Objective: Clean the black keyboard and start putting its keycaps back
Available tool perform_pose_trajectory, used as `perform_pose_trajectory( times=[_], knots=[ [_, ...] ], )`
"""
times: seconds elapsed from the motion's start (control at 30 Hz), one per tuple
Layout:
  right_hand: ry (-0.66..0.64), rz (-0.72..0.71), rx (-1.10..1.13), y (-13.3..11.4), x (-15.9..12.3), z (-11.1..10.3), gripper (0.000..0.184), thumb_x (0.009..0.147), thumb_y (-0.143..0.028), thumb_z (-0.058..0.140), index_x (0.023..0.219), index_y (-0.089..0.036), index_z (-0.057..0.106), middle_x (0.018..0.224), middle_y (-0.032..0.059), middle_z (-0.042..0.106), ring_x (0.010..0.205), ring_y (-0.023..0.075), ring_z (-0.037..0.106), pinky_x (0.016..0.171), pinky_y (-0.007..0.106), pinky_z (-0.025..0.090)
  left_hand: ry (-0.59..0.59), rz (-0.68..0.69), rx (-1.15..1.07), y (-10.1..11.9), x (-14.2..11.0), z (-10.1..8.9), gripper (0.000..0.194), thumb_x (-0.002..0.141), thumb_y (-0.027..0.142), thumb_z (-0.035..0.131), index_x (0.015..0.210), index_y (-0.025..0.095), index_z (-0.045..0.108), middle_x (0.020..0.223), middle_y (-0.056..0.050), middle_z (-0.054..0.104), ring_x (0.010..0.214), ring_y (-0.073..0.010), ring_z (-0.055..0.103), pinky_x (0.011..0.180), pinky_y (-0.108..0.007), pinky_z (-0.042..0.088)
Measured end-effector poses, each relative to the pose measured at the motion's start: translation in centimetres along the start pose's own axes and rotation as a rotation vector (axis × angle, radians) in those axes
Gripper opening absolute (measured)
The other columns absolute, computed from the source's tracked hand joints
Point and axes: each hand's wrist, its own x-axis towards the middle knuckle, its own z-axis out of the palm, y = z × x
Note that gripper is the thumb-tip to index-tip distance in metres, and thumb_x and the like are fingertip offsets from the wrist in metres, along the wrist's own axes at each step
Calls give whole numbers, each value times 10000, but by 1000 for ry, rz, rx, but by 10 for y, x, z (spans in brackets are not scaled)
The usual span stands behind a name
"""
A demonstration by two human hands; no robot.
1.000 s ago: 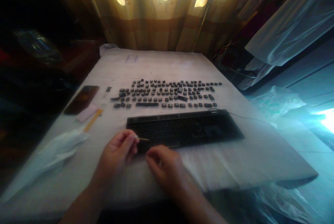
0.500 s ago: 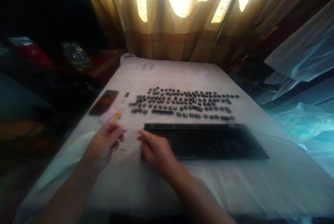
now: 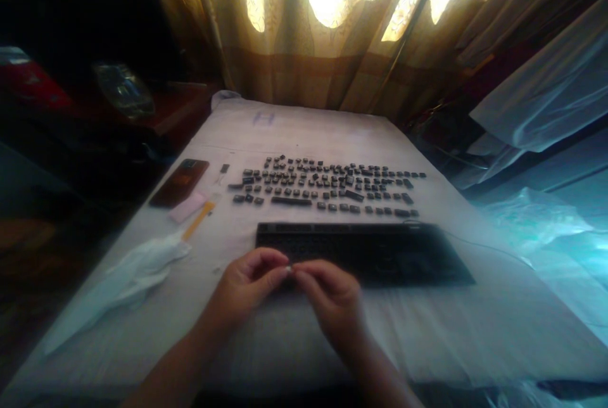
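- The left hand point(image 3: 244, 282) pinched a pale bit point(image 3: 288, 268);
- the right hand point(image 3: 335, 287) met it, grip unclear;
- a slack pinch could drop it onto the keyboard point(image 3: 380, 251).

On the white-covered desk point(image 3: 427, 332), can see a black keyboard point(image 3: 403, 256), rows of loose keys point(image 3: 349, 180) beyond it; leftward, a phone point(image 3: 180, 182), pink paper point(image 3: 187, 207), a yellow strip point(image 3: 198, 220) and crumpled white wrapping point(image 3: 118, 284).
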Motion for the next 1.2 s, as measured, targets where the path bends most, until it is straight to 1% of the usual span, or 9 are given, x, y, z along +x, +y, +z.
perform_pose_trajectory(
  times=[0.13, 0.27, 0.37, 0.53, 0.8, 0.97, 1.03, 1.1, 1.2],
  knots=[
    [-29, 15, -33, 0, -5, -11, 101, 848, -171, 699, 808, -219, 778, 679, -6, 746, 585, 130, 687, 571, 198, 549, -97, 200, 199, -2, -1, 3, 150, 848, 339, 700, 883, 217, 780, 843, -31, 711, 802, -162, 657, 738, -256, 516],
    [-45, 31, -60, 4, -11, -16, 110, 861, -190, 684, 804, -222, 772, 688, -5, 747, 575, 133, 683, 552, 191, 542, -117, 268, 236, -8, 0, 6, 176, 871, 303, 684, 1006, 252, 785, 855, -24, 703, 801, -155, 664, 715, -246, 520],
    [-38, 18, -100, 7, -13, -19, 112, 858, -195, 684, 792, -224, 770, 662, -11, 737, 558, 128, 674, 543, 182, 533, -169, 313, 234, -10, 1, 7, 183, 884, 295, 667, 1011, 246, 788, 852, -29, 706, 805, -159, 668, 727, -258, 527],
    [13, 15, -139, 9, -15, -21, 89, 846, -195, 701, 799, -223, 772, 701, -8, 757, 603, 133, 703, 567, 173, 543, -169, 275, 314, -5, 1, 6, 103, 864, 272, 684, 862, 207, 764, 805, -13, 694, 757, -142, 641, 693, -239, 491],
    [-8, 5, -164, 7, -16, -23, 116, 864, -207, 685, 765, -206, 745, 618, -24, 705, 542, 119, 661, 534, 175, 506, -199, 277, 430, -3, 2, 4, 74, 813, 255, 730, 779, 193, 705, 688, 35, 650, 617, -103, 555, 582, -203, 414],
    [1, -2, -137, 5, -17, -23, 132, 874, -210, 680, 753, -210, 734, 579, -39, 679, 514, 108, 640, 518, 165, 490, -193, 311, 487, -3, 1, 4, 93, 834, 258, 734, 777, 196, 694, 662, 46, 654, 589, -97, 567, 551, -190, 407],
    [-3, -6, -144, 4, -18, -24, 141, 879, -211, 675, 749, -210, 729, 583, -37, 680, 520, 110, 642, 521, 166, 492, -181, 378, 530, -5, 0, 6, 113, 864, 259, 716, 774, 196, 688, 659, 45, 659, 586, -96, 579, 552, -187, 412],
    [-11, -19, -167, 4, -20, -26, 154, 881, -209, 671, 736, -210, 722, 600, -32, 685, 535, 113, 645, 531, 168, 494, -156, 480, 583, -8, -2, 8, 139, 908, 267, 676, 791, 193, 677, 675, 37, 670, 597, -97, 600, 567, -186, 426],
    [-20, -44, -193, 4, -24, -29, 168, 889, -204, 664, 728, -215, 710, 616, -32, 687, 548, 109, 641, 539, 167, 488, -127, 640, 690, -13, -7, 13, 215, 983, 292, 574, 812, 182, 644, 687, 19, 661, 600, -102, 609, 569, -191, 431]
  ],
)
